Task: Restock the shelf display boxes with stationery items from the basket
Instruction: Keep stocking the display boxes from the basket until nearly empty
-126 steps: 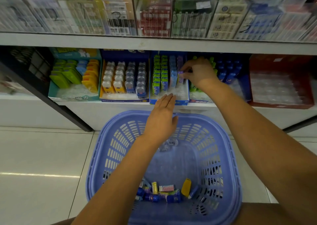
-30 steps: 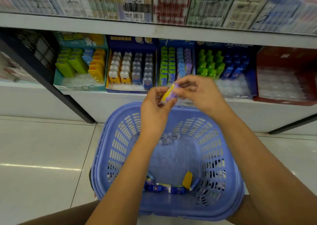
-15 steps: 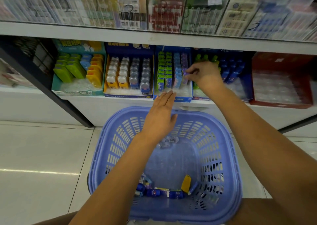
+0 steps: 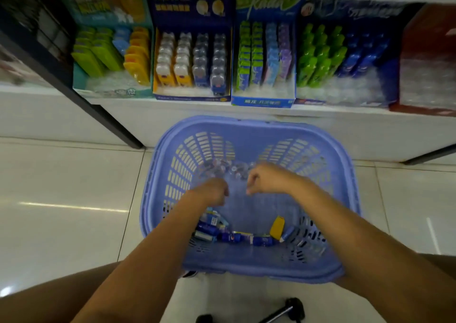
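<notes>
While box labels [image 4: 262, 102] blur, left hand [image 4: 212, 194], right hand [image 4: 267, 178] curl over basket [image 4: 246, 123]; grip unclear.

— What colour is the basket [image 4: 246, 125]?
— Pale violet-blue, slotted sides. Inside it, dark blue packs [image 4: 233, 237] and one yellow pack [image 4: 276, 226].
— And behind the basket?
— A teal box [image 4: 98, 93], a red box [image 4: 429, 51].

Left hand [image 4: 212, 194]: shown uncovered; finer detail is lost to motion blur.
Right hand [image 4: 267, 178]: likewise uncovered (the knuckles are seen only softly).
Left forearm [image 4: 148, 256]: shown bare down to the lower edge of the view.
Right forearm [image 4: 345, 229]: shown bare out to the right edge.
Left leg [image 4: 49, 290]: seen as a brown stretch in the lower corner; cloth or bare cannot be told.
</notes>
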### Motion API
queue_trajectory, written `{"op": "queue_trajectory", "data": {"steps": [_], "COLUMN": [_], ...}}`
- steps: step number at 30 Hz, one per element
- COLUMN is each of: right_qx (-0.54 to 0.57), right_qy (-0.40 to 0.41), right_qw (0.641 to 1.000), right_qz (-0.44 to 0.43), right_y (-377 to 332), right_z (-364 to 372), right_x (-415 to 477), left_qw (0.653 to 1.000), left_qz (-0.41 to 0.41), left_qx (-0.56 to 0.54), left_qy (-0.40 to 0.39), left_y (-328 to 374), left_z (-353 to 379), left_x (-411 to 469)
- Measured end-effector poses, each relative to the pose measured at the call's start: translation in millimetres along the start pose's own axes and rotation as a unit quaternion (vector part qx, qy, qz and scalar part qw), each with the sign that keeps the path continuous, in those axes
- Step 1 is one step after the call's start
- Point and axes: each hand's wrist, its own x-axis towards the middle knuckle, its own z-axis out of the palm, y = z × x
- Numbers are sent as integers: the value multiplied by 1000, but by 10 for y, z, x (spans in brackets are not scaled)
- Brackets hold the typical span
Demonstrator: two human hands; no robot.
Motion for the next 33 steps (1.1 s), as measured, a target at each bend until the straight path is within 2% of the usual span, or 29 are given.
{"op": "queue_trajectory", "data": {"steps": [2,4,7,9,14,17,20,23,28,33], "right_qx": [-16,-45,-71,-92,-94,-31,40,92,182,304], "right_qy": [-99,-151,-188,-198,-186,-190,-153,-101,-37,-49], "right_qw": [995,987,979,975,978,979,982,986,980,951], "right_qz": [13,26,34,27,30,60,101,99,65,34], "right_y": [58,91,106,105,171,321,475,564,663,742], "right_z": [464,835,1196,1316,1355,1225,1017,789,497,320], "right_x": [188,334,447,483,480,462,447,403,228,11], "left_qw": [995,988,989,992,997,993,985,980,982,978], "left_qz": [-44,-97,-119,-111,-73,-81,-110,-133,-98,-87], "left_qx": [45,56,-27,-33,22,85,132,146,148,166], "left_qy": [-71,-105,-84,-53,-13,-5,13,-9,-62,-92], "left_y": [-136,-218,-274,-286,-326,-282,-253,-280,-238,-170], "left_z": [267,426,499,486,478,489,571,613,620,588], "left_x": [21,34,75,67,99,89,58,20,-5,-107]}}
